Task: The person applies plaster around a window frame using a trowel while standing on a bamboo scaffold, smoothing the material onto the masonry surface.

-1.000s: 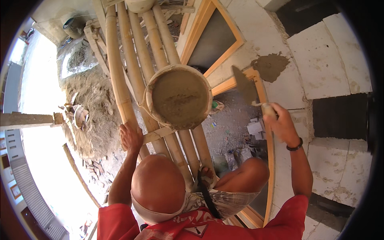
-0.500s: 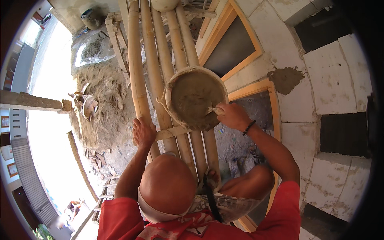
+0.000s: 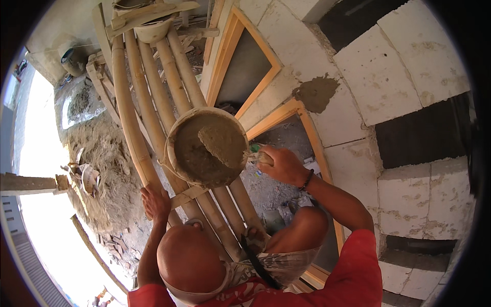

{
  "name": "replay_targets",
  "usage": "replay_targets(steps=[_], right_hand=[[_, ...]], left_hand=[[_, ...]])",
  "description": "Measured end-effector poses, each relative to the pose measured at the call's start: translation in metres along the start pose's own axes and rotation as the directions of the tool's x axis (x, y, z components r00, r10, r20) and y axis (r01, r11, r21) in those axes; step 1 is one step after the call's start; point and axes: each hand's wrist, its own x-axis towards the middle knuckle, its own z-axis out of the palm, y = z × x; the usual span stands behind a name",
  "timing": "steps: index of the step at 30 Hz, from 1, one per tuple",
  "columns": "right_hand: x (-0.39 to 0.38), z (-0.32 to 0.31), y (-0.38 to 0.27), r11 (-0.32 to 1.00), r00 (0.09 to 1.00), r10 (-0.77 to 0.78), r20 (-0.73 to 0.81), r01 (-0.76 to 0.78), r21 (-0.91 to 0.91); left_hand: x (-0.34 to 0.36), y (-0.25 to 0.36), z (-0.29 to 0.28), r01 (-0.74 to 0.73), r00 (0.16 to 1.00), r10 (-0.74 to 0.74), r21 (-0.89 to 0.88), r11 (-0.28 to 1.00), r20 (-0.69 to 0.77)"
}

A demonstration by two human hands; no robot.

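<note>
A trowel point(image 3: 265, 159) is gripped by its handle in my right hand point(image 3: 284, 166), at the right rim of a round bucket point(image 3: 171, 154). Its blade, heaped with wet grey mortar point(image 3: 222, 146), lies over the bucket. More mortar fills the bucket below. The bucket stands on a scaffold of bamboo poles point(image 3: 149, 97), with its handle hanging at the left side. My left hand point(image 3: 156, 202) is closed over the outer left bamboo pole, near a short wooden crosspiece point(image 3: 188, 196).
On my right rises a pale block wall point(image 3: 353, 176) with dark openings and a mortar patch point(image 3: 316, 94). Orange-brown wooden frames point(image 3: 310, 134) stand beside the scaffold. Another bucket point(image 3: 152, 33) sits at the far end under a plank point(image 3: 153, 13). A sand heap point(image 3: 102, 153) lies below left.
The trowel blade has come up from the mortar with a heap on it, and my right hand has tilted. The view has swung right toward the wall. My left hand stays on the pole.
</note>
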Motion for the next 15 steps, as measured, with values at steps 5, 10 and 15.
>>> replay_targets(steps=[5, 10, 15], right_hand=[[-0.032, -0.114, -0.06, 0.995, 1.0, 0.007, 0.003, -0.007, 0.095], [-0.066, -0.178, -0.064, 0.898, 0.986, 0.153, 0.065, -0.166, 0.407], [-0.075, -0.221, 0.01, 0.828, 0.796, 0.553, -0.244, -0.492, 0.27]], left_hand=[[0.0, 0.002, -0.004, -0.012, 1.0, 0.013, 0.02, 1.0, -0.011], [-0.001, 0.005, -0.015, 0.011, 1.0, -0.011, 0.012, 1.0, 0.028], [-0.002, 0.003, -0.006, -0.043, 0.999, 0.042, 0.002, 0.999, 0.032]])
